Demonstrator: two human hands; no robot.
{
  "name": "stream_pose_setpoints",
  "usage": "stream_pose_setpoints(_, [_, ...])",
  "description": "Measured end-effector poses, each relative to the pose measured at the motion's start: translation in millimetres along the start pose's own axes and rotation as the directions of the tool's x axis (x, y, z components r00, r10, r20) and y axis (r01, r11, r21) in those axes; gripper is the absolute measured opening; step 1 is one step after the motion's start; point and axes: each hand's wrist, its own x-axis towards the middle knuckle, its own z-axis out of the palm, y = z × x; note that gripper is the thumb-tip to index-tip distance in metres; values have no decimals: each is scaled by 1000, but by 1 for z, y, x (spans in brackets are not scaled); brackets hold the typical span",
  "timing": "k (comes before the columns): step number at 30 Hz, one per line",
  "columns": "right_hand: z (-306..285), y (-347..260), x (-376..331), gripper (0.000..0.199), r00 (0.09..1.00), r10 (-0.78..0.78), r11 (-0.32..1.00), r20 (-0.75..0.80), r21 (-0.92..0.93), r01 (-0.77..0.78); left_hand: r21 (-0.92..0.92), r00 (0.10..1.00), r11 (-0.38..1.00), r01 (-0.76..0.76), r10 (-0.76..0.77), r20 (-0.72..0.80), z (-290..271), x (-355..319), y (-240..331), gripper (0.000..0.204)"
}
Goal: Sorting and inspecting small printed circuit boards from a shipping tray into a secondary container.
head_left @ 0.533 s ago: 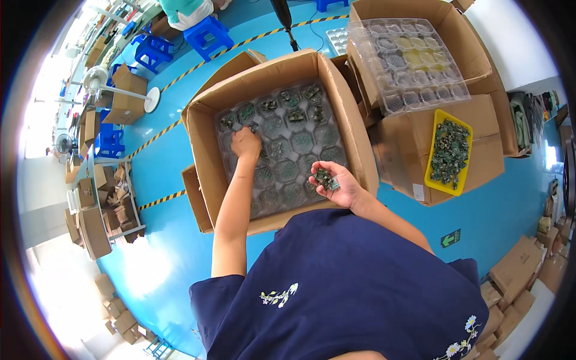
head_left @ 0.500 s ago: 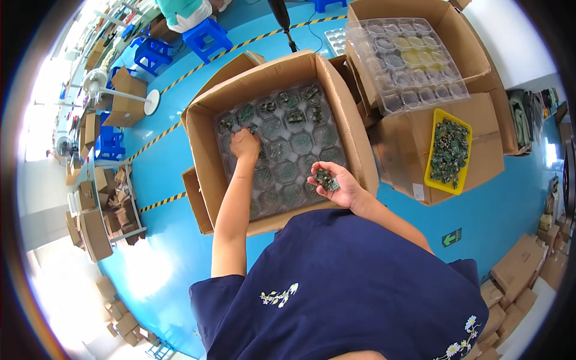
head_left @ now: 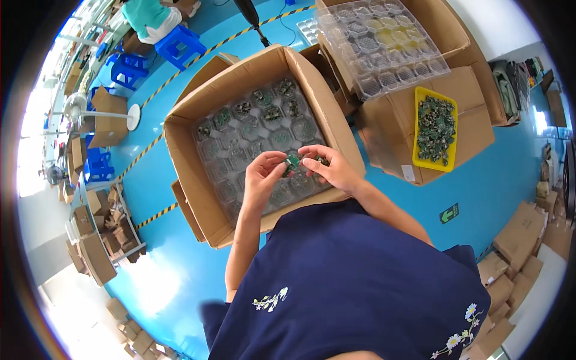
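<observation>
Over the near right part of an open cardboard box [head_left: 175, 144], my two hands are close together. My left hand [head_left: 264, 172] pinches a small green circuit board [head_left: 293, 161] between thumb and fingers. My right hand [head_left: 332, 170] is curled round several more small circuit boards [head_left: 323, 161], and its thumb and forefinger reach the same board. Inside the box lies a clear plastic tray [head_left: 223, 153] with rounded pockets. Clusters of boards [head_left: 243, 108] sit in its far pockets; my hands hide some of the near ones.
On a closed carton [head_left: 474, 129] at the right rests a yellow tray [head_left: 417, 144] heaped with circuit boards. Clear pocketed trays [head_left: 384, 48] are stacked on another box behind it. A white fan [head_left: 133, 117], blue stools [head_left: 180, 47] and a seated person [head_left: 146, 18] are farther left.
My left hand has come out of the tray's far left pockets to meet my right hand, and now pinches a circuit board. The whole view has shifted slightly.
</observation>
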Motion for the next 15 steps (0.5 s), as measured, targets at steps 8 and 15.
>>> stream_pose_setpoints(8, [0,-8,-6,26,992,-112,992,-51,-65,109,16,992,996,-92,93,-80,28,-15,-15,30])
stream_pose_setpoints(15, [6,9,-3,24,968,-234,972,-92,-54,230,-239,988,971,2,-39,-152,29,-17,-28,27])
